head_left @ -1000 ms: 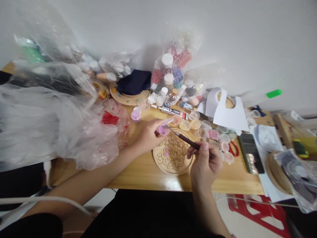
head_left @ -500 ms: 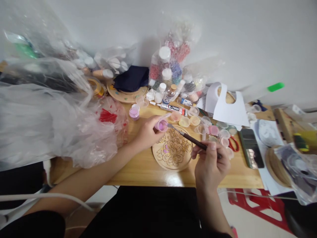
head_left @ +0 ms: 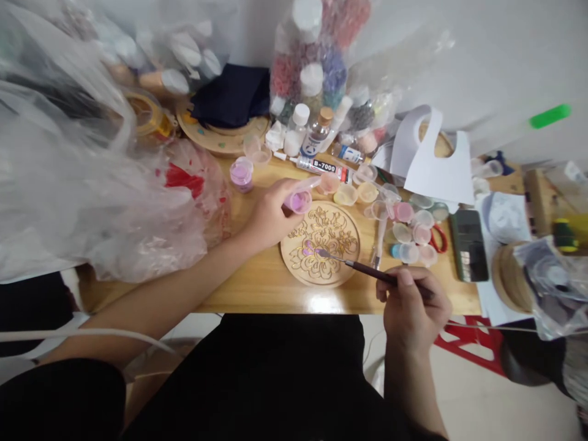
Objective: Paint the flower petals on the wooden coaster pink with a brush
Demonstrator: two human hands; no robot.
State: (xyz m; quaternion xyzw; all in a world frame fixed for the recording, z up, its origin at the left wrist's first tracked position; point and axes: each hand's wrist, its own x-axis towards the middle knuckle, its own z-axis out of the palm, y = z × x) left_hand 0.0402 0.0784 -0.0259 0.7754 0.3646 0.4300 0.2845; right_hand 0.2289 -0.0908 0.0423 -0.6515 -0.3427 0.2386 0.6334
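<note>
1. Since the earlier frame, the palette spatula (head_left: 362,269) has been moved away from the small purple cup (head_left: 300,202) to the carved wooden disc (head_left: 321,269).
2. At the lower right, its dark handle is gripped by closed fingers of the right hand (head_left: 416,306); whether the disc is touched by its tip cannot be told.
3. Near the centre, the cup is pinched by the left hand (head_left: 271,214).
4. Slightly below centre, the disc is laid on the wooden table (head_left: 248,288).
</note>
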